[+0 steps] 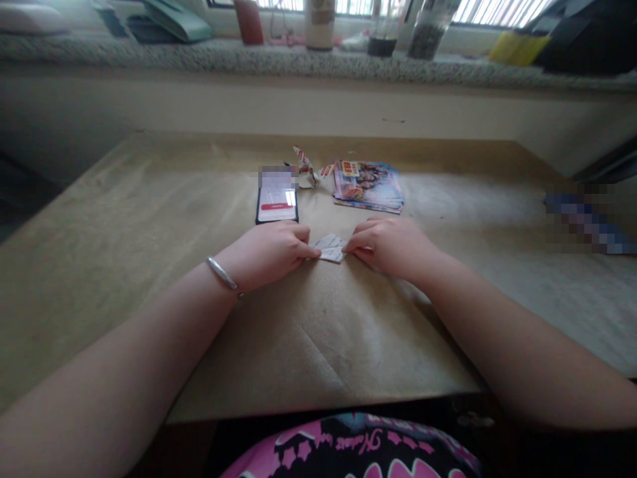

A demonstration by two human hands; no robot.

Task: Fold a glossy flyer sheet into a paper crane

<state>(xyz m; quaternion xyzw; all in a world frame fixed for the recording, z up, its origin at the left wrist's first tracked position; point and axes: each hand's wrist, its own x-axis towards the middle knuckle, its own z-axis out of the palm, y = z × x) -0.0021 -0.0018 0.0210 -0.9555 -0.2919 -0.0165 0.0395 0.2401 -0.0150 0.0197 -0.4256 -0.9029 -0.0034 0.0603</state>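
Observation:
A small folded piece of printed paper (329,248) lies on the brown-paper-covered table (149,252), pinched from both sides. My left hand (271,252), with a silver bangle on the wrist, closes its fingers on the paper's left edge. My right hand (391,245) pinches the right edge with curled fingers. Just beyond my left hand lies a phone (277,201) with a lit screen. A stack of colourful printed sheets (368,184) rests behind my right hand, with a folded paper figure (308,166) to its left.
A stone windowsill (298,61) runs along the back, holding a red cup (249,21), jars, bottles and a yellow object (517,46). A blurred blue-and-white item (590,219) sits at the table's right edge. My pink and black clothing shows below the near edge.

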